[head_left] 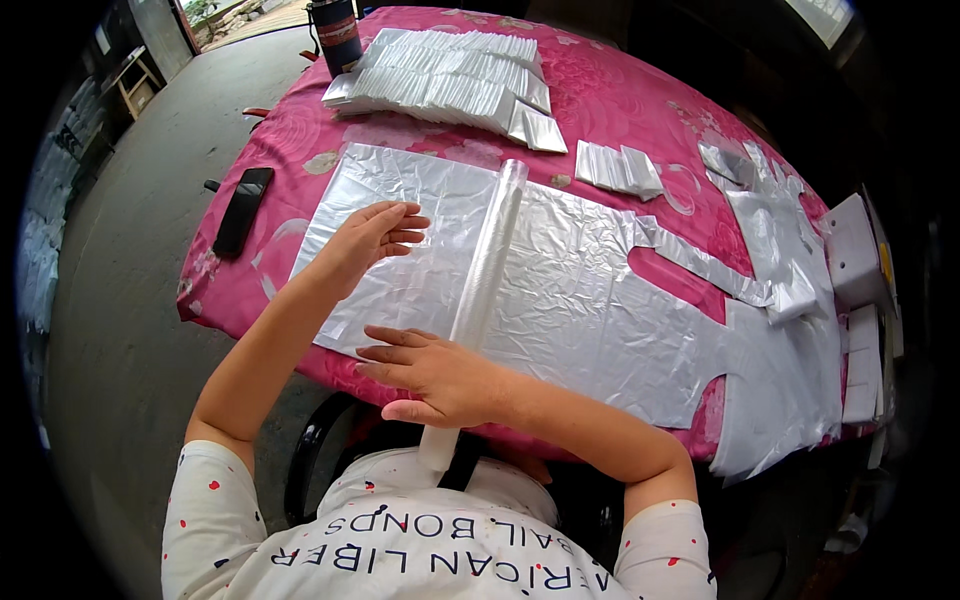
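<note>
At the lower middle, the right hand (432, 378) is flat and spread out, with nothing in its grip. It is over the low end of a long, clear, shiny plastic roll (490, 240); I can't tell if they touch. The roll lies across a big, thin, silvery see-through plastic sheet (590, 310), and its near end pokes past the table edge. The sheet fills the middle of the frame. Up and left, the left hand (372, 240) has bent, loose fingers and looks like it holds nothing.

The sheet is wide open, not folded small, so this one looks unfinished to me. A loose heap of crinkly clear plastic sheets (780, 390) on the right looks unfolded too. Farther back, a short row of small folded silvery packets (617, 168) and a big stack of flat silvery packets (440, 80) at the top look done.

Near the bottom, the sheet comes close to the table edge. Pink flowery cloth (285, 150) shows around the flat black phone (243, 212) on the left, giving some room there. Only a thin pink strip lies between sheet and packets.
</note>
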